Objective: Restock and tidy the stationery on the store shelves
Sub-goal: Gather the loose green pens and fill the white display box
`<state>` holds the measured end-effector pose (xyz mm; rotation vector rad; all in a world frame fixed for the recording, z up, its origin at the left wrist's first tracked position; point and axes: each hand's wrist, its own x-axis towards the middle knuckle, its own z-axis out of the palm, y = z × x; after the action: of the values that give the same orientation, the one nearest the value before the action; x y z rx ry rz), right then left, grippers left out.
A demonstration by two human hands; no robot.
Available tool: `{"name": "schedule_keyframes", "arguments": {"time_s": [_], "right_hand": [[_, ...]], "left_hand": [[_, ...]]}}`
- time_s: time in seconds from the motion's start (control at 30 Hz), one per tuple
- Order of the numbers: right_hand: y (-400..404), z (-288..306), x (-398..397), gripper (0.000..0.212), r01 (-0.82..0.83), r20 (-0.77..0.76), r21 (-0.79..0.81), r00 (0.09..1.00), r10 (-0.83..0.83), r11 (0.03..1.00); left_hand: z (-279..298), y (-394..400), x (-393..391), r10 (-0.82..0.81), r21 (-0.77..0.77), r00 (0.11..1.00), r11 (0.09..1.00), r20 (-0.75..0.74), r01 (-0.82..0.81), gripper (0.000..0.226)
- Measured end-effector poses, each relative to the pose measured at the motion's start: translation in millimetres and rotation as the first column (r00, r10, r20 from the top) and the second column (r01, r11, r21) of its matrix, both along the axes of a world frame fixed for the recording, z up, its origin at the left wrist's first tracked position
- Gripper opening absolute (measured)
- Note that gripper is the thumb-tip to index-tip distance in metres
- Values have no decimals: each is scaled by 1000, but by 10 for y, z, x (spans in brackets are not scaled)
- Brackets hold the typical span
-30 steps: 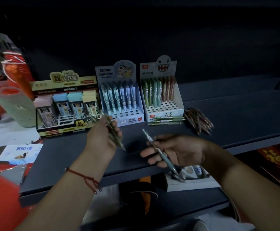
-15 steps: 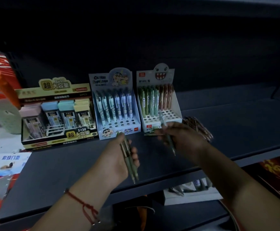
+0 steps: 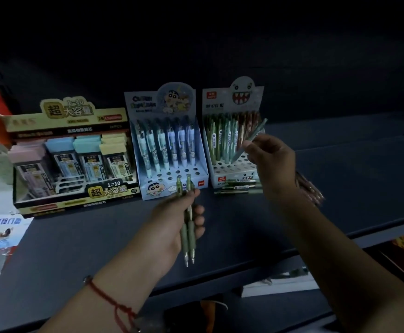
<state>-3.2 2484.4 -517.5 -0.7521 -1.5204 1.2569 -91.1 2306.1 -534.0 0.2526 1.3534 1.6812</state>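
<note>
— Holding two green pens [image 3: 188, 219] in the left hand [image 3: 172, 227], near the front of the shelf [image 3: 75, 248]: why both at once, tips pointing back toward the person?

— As a reserve, I'd judge. The fingers are curled round both barrels side by side, thumb across them, so the pair stays parked while the other hand works. Keeping them parallel should make it easy to hand one over.

— And the right hand [image 3: 272, 162], farther in?

— It pinches a single teal pen [image 3: 250, 141] between thumb and fingertips, tilted, its lower end aimed at the open holes of the monster-face display box [image 3: 232, 164]. That slant looks like lining up the tip with a hole; whether it has gone in I can't tell.

— What about the loose ones?

— A few green pens [image 3: 238, 187] lie flat just in front of that box, and a brownish bunch [image 3: 310, 188] shows to the right, partly hidden by the wrist. Probably laid out by colour, waiting to be slotted in.

— Why that box and not the one on its left?

— The cartoon pen box [image 3: 167, 150] carries a different printed design, so these plain barrels belong with the greens, teals and browns standing at the far rows of the monster box. At far left, the lead-refill box [image 3: 73, 159] sits squared up beside them.

— So how far along?

— Several front holes are unfilled, so restocking seems mid-way.
</note>
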Motion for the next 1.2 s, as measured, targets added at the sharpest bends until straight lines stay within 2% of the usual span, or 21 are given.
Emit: {"name": "schedule_keyframes", "arguments": {"time_s": [0.1, 0.3, 0.43, 0.57, 0.67, 0.8, 0.87, 0.93, 1.0, 1.07, 1.13, 1.17, 1.2], "right_hand": [[70, -90, -149, 10, 37, 58, 75, 997, -42, 997], [143, -249, -299, 20, 85, 324, 315, 927, -191, 945], [161, -226, -398, 23, 93, 374, 410, 890, -261, 907], [194, -259, -442, 29, 118, 422, 411, 854, -303, 904], [242, -322, -439, 24, 115, 473, 412, 821, -321, 904], [228, -333, -439, 20, 127, 454, 368, 839, -298, 921], [176, -309, -408, 11, 134, 449, 359, 843, -297, 923], [70, -239, -360, 14, 155, 399, 351, 867, -298, 923], [-115, -87, -315, 21, 106, 375, 332, 897, -234, 937], [-378, 102, -260, 24, -122, 492, 230, 870, -8, 966], [-671, 210, -199, 28, -408, 606, 26, 733, 310, 913], [-819, 217, -164, 31, -504, 612, -54, 665, 427, 862], [-932, 181, -140, 33, -567, 613, -67, 626, 482, 821]], "left_hand": [[2, -7, -65, 9, 24, 1000, 1000, 8, -9, 18], [-24, -2, -167, 50, 47, 999, 998, -3, -50, 10], [-20, -25, -164, 50, 53, 999, 997, 2, -50, 12], [-21, -67, -168, 40, 48, 999, 998, 9, -41, 16], [-16, -111, -177, 40, 60, 999, 997, 12, -40, 15], [-26, -151, -213, 36, 83, 999, 996, 11, -37, 14], [-27, -171, -234, 20, 97, 1000, 995, 9, -21, 14], [-20, -196, -251, 7, 117, 1000, 993, 3, -7, 16], [-6, -228, -267, 7, 128, 1000, 992, -23, -4, 18], [-1, -256, -280, 24, 127, 998, 992, -59, -16, 17], [6, -275, -284, 64, 122, 994, 991, -87, -53, 13], [10, -282, -283, 91, 119, 992, 990, -92, -80, 10], [13, -290, -279, 116, 115, 989, 988, -96, -105, 7]]}}
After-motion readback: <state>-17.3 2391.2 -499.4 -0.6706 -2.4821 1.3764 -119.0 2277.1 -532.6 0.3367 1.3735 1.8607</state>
